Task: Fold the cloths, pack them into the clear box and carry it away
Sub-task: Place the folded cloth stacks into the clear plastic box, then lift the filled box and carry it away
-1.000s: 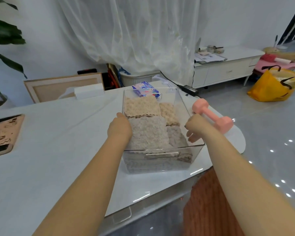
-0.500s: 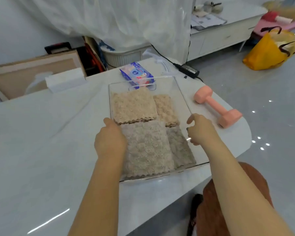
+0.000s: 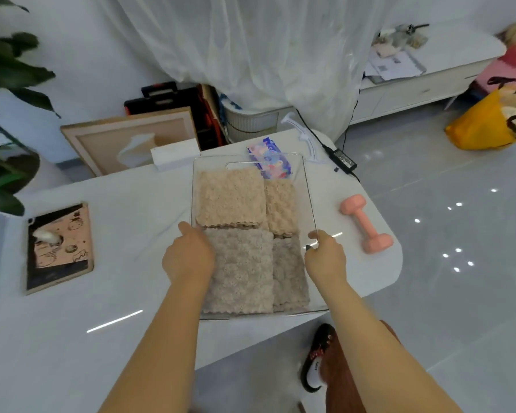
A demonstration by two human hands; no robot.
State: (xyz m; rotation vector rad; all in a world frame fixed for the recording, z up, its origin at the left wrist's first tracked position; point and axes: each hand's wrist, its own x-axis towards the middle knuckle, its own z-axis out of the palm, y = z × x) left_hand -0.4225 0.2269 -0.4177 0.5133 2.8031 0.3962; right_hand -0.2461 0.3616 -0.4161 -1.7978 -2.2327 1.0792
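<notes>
The clear box [image 3: 306,186] is at the right end of the white table [image 3: 116,263]. Folded fluffy cloths fill it: two beige cloths [image 3: 231,199] at the far end and two grey-brown cloths [image 3: 245,269] at the near end. My left hand [image 3: 188,257] grips the box's left wall, fingers curled over the rim. My right hand [image 3: 325,257] grips the right wall the same way. I cannot tell whether the box rests on the table or is just off it.
A pink dumbbell [image 3: 365,226] lies right of the box near the table's rounded edge. A wipes pack [image 3: 268,158], a white tissue box [image 3: 175,153] and a power adapter [image 3: 343,159] sit behind it. A tablet [image 3: 58,248] lies left. A slipper [image 3: 318,357] is on the grey floor.
The view has risen and tilted down, so I now see the box from above. Both hands stay clamped on its side walls throughout.
</notes>
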